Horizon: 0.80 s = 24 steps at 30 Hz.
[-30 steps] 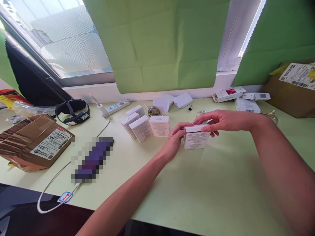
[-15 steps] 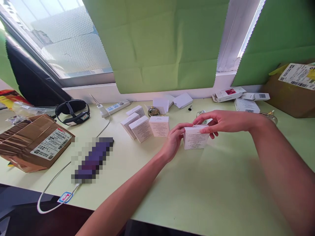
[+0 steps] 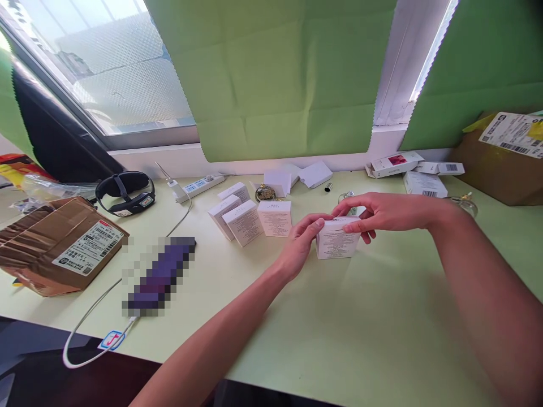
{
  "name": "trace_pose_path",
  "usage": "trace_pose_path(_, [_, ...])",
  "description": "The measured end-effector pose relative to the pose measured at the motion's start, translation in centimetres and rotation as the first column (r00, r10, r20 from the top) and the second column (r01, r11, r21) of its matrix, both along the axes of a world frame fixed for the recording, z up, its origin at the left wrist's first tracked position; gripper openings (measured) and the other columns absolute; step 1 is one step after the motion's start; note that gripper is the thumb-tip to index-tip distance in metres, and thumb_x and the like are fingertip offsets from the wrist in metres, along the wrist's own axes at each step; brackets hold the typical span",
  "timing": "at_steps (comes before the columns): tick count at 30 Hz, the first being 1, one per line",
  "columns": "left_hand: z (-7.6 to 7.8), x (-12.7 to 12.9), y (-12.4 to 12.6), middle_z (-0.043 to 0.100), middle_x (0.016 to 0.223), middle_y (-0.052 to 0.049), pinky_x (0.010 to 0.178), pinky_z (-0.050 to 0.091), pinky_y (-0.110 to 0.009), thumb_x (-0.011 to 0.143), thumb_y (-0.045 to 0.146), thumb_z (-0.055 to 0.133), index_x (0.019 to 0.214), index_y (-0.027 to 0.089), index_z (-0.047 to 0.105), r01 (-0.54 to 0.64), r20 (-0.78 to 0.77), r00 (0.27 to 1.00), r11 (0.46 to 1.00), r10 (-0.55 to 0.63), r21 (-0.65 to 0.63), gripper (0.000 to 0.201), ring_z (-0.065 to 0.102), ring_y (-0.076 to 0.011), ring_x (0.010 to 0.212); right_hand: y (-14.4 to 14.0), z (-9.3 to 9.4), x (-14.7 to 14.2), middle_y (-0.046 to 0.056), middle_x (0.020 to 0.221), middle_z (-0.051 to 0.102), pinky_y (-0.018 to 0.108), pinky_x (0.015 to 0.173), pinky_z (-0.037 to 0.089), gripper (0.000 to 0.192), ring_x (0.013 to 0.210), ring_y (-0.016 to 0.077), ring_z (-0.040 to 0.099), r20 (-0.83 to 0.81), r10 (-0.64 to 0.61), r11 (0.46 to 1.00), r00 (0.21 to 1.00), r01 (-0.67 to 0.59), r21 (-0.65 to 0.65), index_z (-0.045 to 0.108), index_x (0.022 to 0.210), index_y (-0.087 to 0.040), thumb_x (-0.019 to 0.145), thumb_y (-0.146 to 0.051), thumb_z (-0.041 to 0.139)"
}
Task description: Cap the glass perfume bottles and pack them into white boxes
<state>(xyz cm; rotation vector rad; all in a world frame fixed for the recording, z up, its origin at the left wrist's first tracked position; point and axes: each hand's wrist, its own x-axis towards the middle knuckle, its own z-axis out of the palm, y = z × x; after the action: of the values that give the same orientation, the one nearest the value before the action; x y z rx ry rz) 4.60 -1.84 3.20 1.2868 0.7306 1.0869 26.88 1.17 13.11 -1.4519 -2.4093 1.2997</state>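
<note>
A small white printed box stands upright on the pale green table, between both hands. My left hand closes on its left side, the thumb at the top left corner. From the right, my right hand grips the same box, thumb on the upper front edge and fingers behind, partly hidden. Behind that hand shows part of a glass bottle. To the left stand several similar white boxes, among them one facing me and one turned at an angle.
At left lie a brown carton, a black head strap, a power strip and a blurred-out phone on a cable. Flattened boxes and a large carton occupy the back right. A round ornate bottle sits among the white boxes.
My left thumb has moved up onto the top left corner of the box. The box and my right hand have hardly moved.
</note>
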Motion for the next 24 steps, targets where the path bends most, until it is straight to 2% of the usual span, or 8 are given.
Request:
trace_pose_path(3, [-0.1,-0.1,0.0,0.069,0.109,-0.001,0.093,0.044,-0.032,0.094,0.043,0.055,0.109,0.026,0.069,-0.020,-0.039,0.999,1.000,0.021,0.024,0.027,0.059,-0.0202,0.107,0.1,-0.1,0.1,0.002,0.099,0.074,0.036,0.075,0.049,0.061,0.082,0.0242,0.069,-0.011,-0.010,1.000,1.000,0.010,-0.003,0.060,0.133,-0.037,0.076,-0.060,0.069])
trace_pose_path(9, [-0.3,-0.1,0.0,0.066,0.110,-0.001,0.093,0.044,-0.031,0.095,0.041,0.054,0.111,0.027,0.068,-0.021,-0.025,0.999,0.999,0.022,0.026,0.025,0.057,-0.0185,0.104,0.4,-0.4,0.5,0.003,0.101,0.074,0.036,0.079,0.050,0.060,0.083,0.0240,0.070,-0.026,-0.026,0.999,0.999,0.025,-0.021,0.061,0.132,-0.035,0.077,-0.059,0.069])
trace_pose_path(14, [-0.2,-0.1,-0.1,0.065,0.107,-0.002,0.090,0.044,-0.028,0.097,0.044,0.052,0.109,0.024,0.069,-0.057,-0.068,0.996,0.997,0.061,0.052,0.028,0.056,-0.0172,0.099,0.0,0.0,0.1,0.002,0.115,0.071,0.038,0.084,0.050,0.054,0.085,0.0232,0.071,-0.019,-0.044,0.999,0.999,0.044,0.024,0.062,0.130,-0.035,0.082,-0.059,0.064])
trace_pose_path(19, [0.0,0.1,-0.2,0.067,0.113,-0.004,0.095,0.044,-0.030,0.099,0.046,0.047,0.114,0.024,0.067,-0.057,-0.038,0.998,0.996,0.059,0.062,0.034,0.058,-0.0190,0.106,-0.5,0.5,-0.4,0.004,0.105,0.074,0.037,0.072,0.052,0.070,0.081,0.0262,0.071,0.111,-0.020,1.000,0.994,0.019,0.010,0.056,0.138,-0.038,0.074,-0.062,0.071])
trace_pose_path(24, [-0.3,0.1,-0.2,0.066,0.120,-0.004,0.098,0.043,-0.031,0.101,0.043,0.044,0.117,0.024,0.066,-0.050,0.017,0.999,0.998,0.049,0.049,0.033,0.058,-0.0190,0.111,-0.6,0.8,-0.6,0.004,0.116,0.072,0.035,0.069,0.054,0.058,0.084,0.0247,0.071,-0.004,-0.012,0.999,1.000,0.013,0.053,0.064,0.132,-0.034,0.082,-0.063,0.061])
